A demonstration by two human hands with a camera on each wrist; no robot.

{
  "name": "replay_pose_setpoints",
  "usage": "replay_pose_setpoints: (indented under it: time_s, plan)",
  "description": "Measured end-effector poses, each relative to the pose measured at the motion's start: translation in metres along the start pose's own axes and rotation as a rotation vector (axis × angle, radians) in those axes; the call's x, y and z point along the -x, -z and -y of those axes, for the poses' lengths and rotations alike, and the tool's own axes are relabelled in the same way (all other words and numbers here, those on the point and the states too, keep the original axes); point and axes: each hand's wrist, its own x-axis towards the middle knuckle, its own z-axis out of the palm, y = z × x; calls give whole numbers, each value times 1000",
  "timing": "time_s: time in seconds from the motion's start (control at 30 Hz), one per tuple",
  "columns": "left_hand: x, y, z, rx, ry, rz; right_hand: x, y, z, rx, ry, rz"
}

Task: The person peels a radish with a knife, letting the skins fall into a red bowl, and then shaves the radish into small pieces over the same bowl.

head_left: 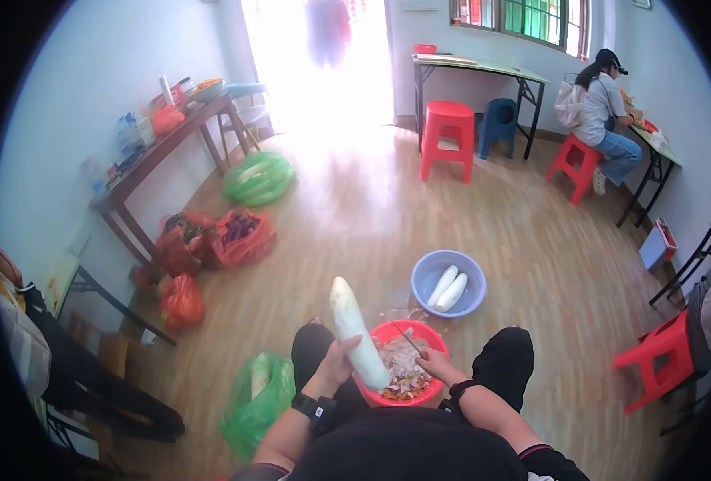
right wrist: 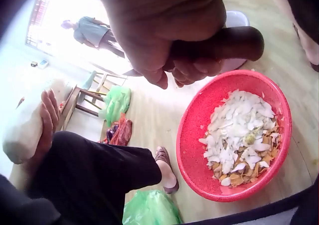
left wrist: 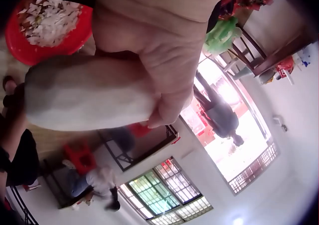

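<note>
My left hand (head_left: 335, 367) grips a long white radish (head_left: 358, 337) by its side, tilted over the near left part of a red basin (right wrist: 192, 135). In the left wrist view, the thumb and palm wrap round the pale, smooth radish (left wrist: 89, 95). My right hand (head_left: 438, 365) holds a knife (head_left: 408, 338) above the basin's right side, its thin blade pointing up and left. The dark handle (right wrist: 234, 44) shows in the right wrist view; most of the blade is hidden there. White peelings (right wrist: 234, 120) lie over orange-brown scraps in the basin.
Past the red basin, a blue basin (head_left: 483, 293) holds two white radishes (head_left: 451, 290). Green bags (head_left: 241, 409) and red bags (head_left: 182, 303) stand on the floor at left. A person (head_left: 604, 108) sits on a red stool at a table; another stands in the doorway.
</note>
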Motion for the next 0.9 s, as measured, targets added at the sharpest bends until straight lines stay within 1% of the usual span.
replay_pose_setpoints:
  time_s: [0.07,0.13,0.17,0.2,0.23,0.27,0.3,0.33,0.37,0.4,0.43,0.47,0.53,0.6,0.63,0.67,0.7,0.73,0.77,0.8,0.87,0.9]
  plan:
    - [5,-1,-2,11,-10,-16,0,-1,1,9,23,10]
    - [5,-2,-5,22,-17,-31,0,-1,-2,10,-8,-7]
    - [6,1,-7,62,30,-67,1,-2,-4,16,-7,15]
    - [12,4,-8,115,75,-118,2,0,0,-29,-1,-32]
    - [17,0,-11,108,80,-126,2,-2,3,-69,12,-61]
    - [16,6,-8,77,58,-129,0,-4,-1,-47,27,-53]
    - [18,11,-9,81,52,-128,-3,-5,-5,-45,118,-69]
    - [14,25,-4,104,93,-53,-8,-5,-5,-55,215,-82]
    - [12,24,0,110,69,-98,-1,8,23,-47,191,-69]
    - [9,24,2,152,46,-90,0,11,29,-153,180,-57]
    - [9,23,1,200,67,-41,-14,0,0,-211,161,-22]
    - [10,19,0,221,19,-48,-21,-6,-17,-132,151,-29]
    - [5,20,3,182,-35,-43,-22,-8,-31,-61,112,6]
    - [7,18,1,188,-12,-34,-2,7,-5,-5,109,34]
    - [-1,25,8,145,2,-25,-2,7,8,37,126,39]
    - [-7,34,15,97,7,-29,-16,-4,-28,-99,176,57]
    - [-8,34,17,50,-20,-64,-23,-9,-43,-71,174,47]
    - [-5,31,12,45,20,-54,-29,-14,-53,-134,189,37]
    - [-2,26,10,50,-22,-51,-16,-2,-17,-72,115,58]
    - [-1,22,12,60,-49,-30,-20,-7,-9,-80,113,62]
    - [-5,21,18,-27,-103,-78,-14,4,-13,74,91,77]
    - [8,10,1,-47,-75,-17,-11,3,-7,-34,124,68]
